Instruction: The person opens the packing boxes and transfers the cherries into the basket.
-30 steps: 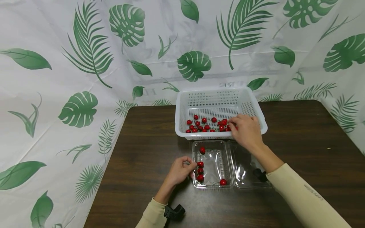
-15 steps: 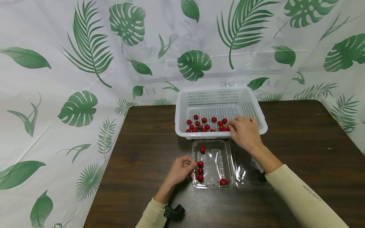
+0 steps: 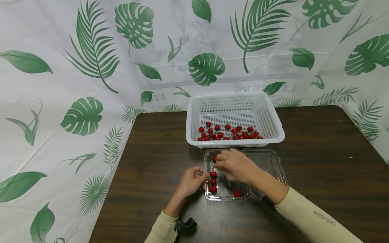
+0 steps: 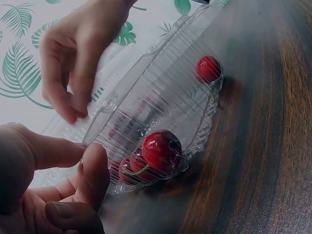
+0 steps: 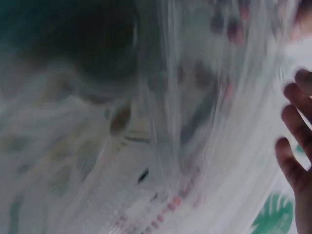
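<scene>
A clear plastic clamshell box lies unfolded on the table, its lid to the right. Several red cherries line its left side, and one cherry sits near the front right corner. At the left rim, my left hand pinches the edge between thumb and finger. Over the box's back half is my right hand, fingers curled and fingertips together beside the rear cherry. I cannot tell whether a cherry is between them. The right wrist view is badly blurred.
A white perforated basket stands just behind the box, with more cherries gathered along its front side. Dark wood tabletop extends to both sides. A leaf-patterned white sheet hangs behind the table.
My right hand has left the basket and come forward and left over the box, uncovering cherries at the basket's right side. My left hand keeps its place on the rim.
</scene>
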Demonstrator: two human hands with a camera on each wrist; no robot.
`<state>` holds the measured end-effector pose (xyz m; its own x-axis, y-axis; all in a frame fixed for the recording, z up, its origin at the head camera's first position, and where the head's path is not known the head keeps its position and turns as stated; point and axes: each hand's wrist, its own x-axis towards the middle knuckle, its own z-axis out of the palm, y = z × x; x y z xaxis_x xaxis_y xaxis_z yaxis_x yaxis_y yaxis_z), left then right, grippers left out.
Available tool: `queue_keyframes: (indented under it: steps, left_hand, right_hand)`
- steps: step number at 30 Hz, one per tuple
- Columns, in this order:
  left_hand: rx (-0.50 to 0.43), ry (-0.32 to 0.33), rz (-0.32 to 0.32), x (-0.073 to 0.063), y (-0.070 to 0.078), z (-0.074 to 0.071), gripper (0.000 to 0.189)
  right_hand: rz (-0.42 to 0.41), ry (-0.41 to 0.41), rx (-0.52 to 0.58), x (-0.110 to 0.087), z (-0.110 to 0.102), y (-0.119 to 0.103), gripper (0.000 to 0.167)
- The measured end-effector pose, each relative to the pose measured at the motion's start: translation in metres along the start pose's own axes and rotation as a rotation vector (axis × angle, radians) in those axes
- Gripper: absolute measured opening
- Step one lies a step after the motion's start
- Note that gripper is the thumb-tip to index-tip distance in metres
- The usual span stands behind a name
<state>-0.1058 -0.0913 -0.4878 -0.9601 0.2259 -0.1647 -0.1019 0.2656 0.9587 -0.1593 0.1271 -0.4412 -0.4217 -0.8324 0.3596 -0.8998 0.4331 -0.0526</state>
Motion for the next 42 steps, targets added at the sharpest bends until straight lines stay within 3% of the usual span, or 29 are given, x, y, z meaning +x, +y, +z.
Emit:
queue_keyframes:
  steps: [4,8,18,29,37,42]
  left_hand:
    - [0.008,-0.005,0.003,0.000,-0.001,0.000,0.017]
    - [0.020,-0.001,0.000,0.000,-0.001,-0.001,0.017]
    - [0.013,0.006,0.005,0.000,-0.002,-0.002,0.016]
    - [-0.005,0.012,-0.009,-0.001,0.000,-0.001,0.017]
    - [-0.016,0.013,-0.010,-0.002,-0.001,-0.001,0.017]
    - [-0.019,0.007,-0.007,-0.002,0.000,-0.002,0.016]
  right_hand:
    - [-0.054,-0.200,0.034,0.000,0.014,-0.014,0.018]
    - [-0.028,-0.279,0.045,-0.005,0.021,-0.018,0.032]
    - [0.014,-0.271,-0.031,-0.011,0.035,-0.019,0.030]
    - [0.071,-0.301,0.003,-0.011,0.038,-0.021,0.015]
    - [0.073,-0.254,0.002,-0.011,0.038,-0.020,0.008]
    - [0.120,-0.216,0.072,-0.009,0.030,-0.020,0.009]
